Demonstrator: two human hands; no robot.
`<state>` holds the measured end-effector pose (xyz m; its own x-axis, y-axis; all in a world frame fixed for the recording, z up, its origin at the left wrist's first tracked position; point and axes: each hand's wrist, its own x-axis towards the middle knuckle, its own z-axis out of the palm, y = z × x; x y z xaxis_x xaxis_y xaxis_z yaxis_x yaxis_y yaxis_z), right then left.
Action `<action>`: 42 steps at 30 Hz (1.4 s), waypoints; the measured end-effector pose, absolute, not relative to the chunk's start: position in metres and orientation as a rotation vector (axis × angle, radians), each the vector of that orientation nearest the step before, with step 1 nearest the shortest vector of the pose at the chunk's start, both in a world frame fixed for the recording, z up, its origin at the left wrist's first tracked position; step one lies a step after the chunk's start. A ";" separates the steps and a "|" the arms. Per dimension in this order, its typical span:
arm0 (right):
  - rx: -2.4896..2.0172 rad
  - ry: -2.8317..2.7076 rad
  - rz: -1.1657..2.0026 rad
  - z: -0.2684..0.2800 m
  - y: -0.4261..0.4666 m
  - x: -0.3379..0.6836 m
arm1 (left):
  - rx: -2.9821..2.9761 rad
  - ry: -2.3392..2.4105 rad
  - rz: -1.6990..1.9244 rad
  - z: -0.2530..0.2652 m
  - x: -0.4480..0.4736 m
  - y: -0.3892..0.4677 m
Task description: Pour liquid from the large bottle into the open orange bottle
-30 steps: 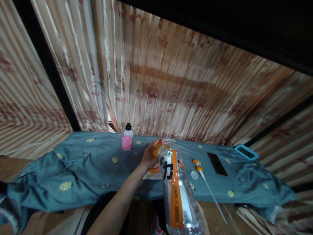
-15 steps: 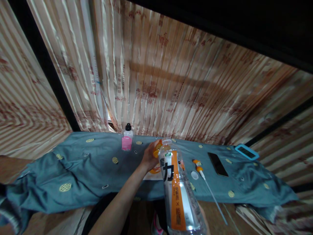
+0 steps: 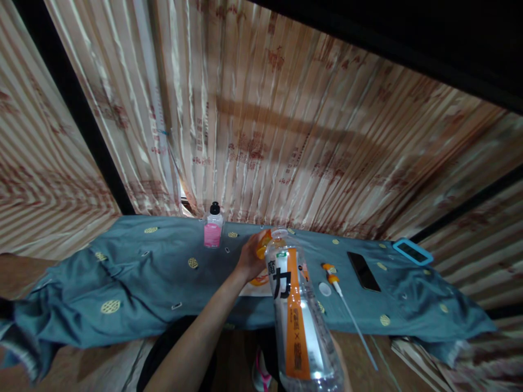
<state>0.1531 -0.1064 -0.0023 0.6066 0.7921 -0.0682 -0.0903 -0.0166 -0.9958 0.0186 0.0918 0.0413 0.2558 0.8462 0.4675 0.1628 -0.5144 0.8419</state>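
Item: clear bottle point(image 3: 300, 321) with orange label, uncapped, held tilted and close to the camera above the near edge of the surface point(image 3: 134, 283), which is draped in blue-green cloth. Right hand point(image 3: 341, 373) clamped low on the bottle, mostly hidden behind it. Left hand point(image 3: 249, 258) closed on an orange cap point(image 3: 262, 246) just beside the bottle mouth.

Change over the last second: almost none; bottle, cap and both hands keep their places, the view shifting slightly. The cap remains off.

Nearby: pink-labelled bottle point(image 3: 213, 231), orange-tipped tube point(image 3: 345, 305), dark phone point(image 3: 363, 270).
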 end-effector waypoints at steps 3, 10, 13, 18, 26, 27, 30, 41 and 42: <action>-1.384 -0.617 0.812 0.000 -0.107 0.155 | 1.848 0.907 1.319 0.037 0.021 0.094; -1.289 -0.582 0.834 0.003 -0.128 0.148 | 1.834 0.861 1.341 0.032 0.022 0.096; -1.253 -0.595 0.774 -0.006 -0.138 0.140 | 1.836 0.867 1.334 0.032 0.021 0.096; -1.166 -0.651 0.712 -0.009 -0.137 0.140 | 1.782 0.846 1.325 0.032 0.020 0.097; -1.326 -0.623 0.845 0.013 -0.110 0.152 | 1.651 0.784 1.291 0.028 0.019 0.099; -1.320 -0.611 0.828 0.013 -0.111 0.149 | 1.649 0.772 1.292 0.027 0.019 0.099; -1.294 -0.609 0.788 0.011 -0.119 0.139 | 1.680 0.761 1.303 0.027 0.019 0.100; -1.226 -0.762 0.576 0.001 -0.140 0.127 | 1.828 0.839 1.310 0.037 0.019 0.096; -1.240 -0.741 0.577 0.001 -0.141 0.127 | 1.834 0.846 1.307 0.038 0.019 0.096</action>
